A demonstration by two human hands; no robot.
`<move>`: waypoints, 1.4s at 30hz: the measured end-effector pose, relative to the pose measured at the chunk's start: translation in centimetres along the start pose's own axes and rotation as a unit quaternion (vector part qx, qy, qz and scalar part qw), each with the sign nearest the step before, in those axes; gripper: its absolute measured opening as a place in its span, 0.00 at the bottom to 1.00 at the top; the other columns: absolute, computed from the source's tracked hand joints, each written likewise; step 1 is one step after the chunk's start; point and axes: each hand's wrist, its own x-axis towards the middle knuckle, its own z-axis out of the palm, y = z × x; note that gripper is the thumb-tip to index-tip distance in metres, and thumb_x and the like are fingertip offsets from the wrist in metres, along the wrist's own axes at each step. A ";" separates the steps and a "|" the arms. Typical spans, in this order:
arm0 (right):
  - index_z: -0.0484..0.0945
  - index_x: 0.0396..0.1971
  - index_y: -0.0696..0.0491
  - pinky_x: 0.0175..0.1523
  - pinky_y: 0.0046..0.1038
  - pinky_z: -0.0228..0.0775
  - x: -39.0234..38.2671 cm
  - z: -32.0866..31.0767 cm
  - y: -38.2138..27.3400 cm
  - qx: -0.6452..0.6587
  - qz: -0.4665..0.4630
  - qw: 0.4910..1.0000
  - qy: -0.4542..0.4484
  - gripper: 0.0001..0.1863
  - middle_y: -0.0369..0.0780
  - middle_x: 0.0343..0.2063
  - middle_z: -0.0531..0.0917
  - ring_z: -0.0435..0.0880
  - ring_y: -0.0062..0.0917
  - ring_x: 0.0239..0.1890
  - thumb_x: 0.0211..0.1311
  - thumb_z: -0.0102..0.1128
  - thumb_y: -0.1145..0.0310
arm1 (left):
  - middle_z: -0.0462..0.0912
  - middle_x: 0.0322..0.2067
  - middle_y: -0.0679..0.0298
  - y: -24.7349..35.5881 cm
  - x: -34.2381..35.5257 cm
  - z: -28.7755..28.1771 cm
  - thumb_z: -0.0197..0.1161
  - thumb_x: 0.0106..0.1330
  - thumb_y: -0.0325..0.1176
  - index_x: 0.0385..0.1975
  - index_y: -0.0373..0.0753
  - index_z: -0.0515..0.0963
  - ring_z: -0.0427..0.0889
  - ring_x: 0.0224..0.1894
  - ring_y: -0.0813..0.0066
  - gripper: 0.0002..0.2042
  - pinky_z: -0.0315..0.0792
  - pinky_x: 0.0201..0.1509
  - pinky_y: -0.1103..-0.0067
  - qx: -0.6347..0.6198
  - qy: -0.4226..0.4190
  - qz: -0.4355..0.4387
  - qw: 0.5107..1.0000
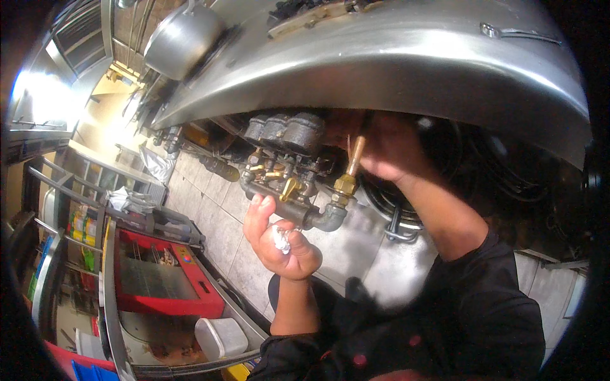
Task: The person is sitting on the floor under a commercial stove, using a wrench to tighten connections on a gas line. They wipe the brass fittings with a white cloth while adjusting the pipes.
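Note:
My left hand point(279, 257) is closed around a small white crumpled piece point(281, 239), perhaps paper, its fingertips against the underside of a dark pipe manifold point(292, 207). The manifold carries brass valves point(291, 189), three blackened round fittings point(303, 131) and an elbow joined to a brass fitting point(345, 185) with an upright copper tube point(356, 154). My right hand point(387, 149) reaches into shadow under the steel edge of the range point(419, 82), behind the copper tube. Its fingers are mostly hidden.
An aluminium pot point(181, 39) and a wrench point(521, 34) lie on the range. Coiled black hoses point(457, 159) hang below it. At left are steel shelving point(47, 178), a red appliance point(166, 276), a plastic container point(221, 338) and the tiled floor point(222, 247).

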 end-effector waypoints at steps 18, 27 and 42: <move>0.72 0.51 0.61 0.59 0.49 0.65 -0.9 0.6 -0.2 0.048 0.003 0.997 0.053 0.22 0.54 0.48 0.78 0.78 0.47 0.49 0.61 0.52 0.63 | 0.74 0.50 0.47 0.1 1.4 -0.6 0.52 0.69 0.46 0.37 0.34 0.72 0.72 0.55 0.53 0.17 0.60 0.62 0.62 -0.045 0.014 -0.016 0.999; 0.71 0.51 0.60 0.55 0.46 0.71 -0.6 1.3 -0.9 -0.021 -0.017 0.997 0.073 0.22 0.53 0.46 0.79 0.81 0.46 0.45 0.63 0.54 0.62 | 0.77 0.36 0.52 -0.6 4.3 -2.7 0.60 0.63 0.42 0.33 0.31 0.72 0.76 0.40 0.60 0.17 0.69 0.48 0.69 -0.146 0.045 -0.056 0.987; 0.70 0.52 0.60 0.55 0.44 0.72 -0.9 1.6 -0.4 -0.009 0.004 0.995 0.103 0.22 0.51 0.44 0.80 0.81 0.43 0.46 0.64 0.53 0.61 | 0.75 0.26 0.60 -0.3 14.2 -5.2 0.67 0.47 0.28 0.39 0.42 0.81 0.74 0.31 0.60 0.16 0.65 0.38 0.70 0.005 -0.377 0.081 0.923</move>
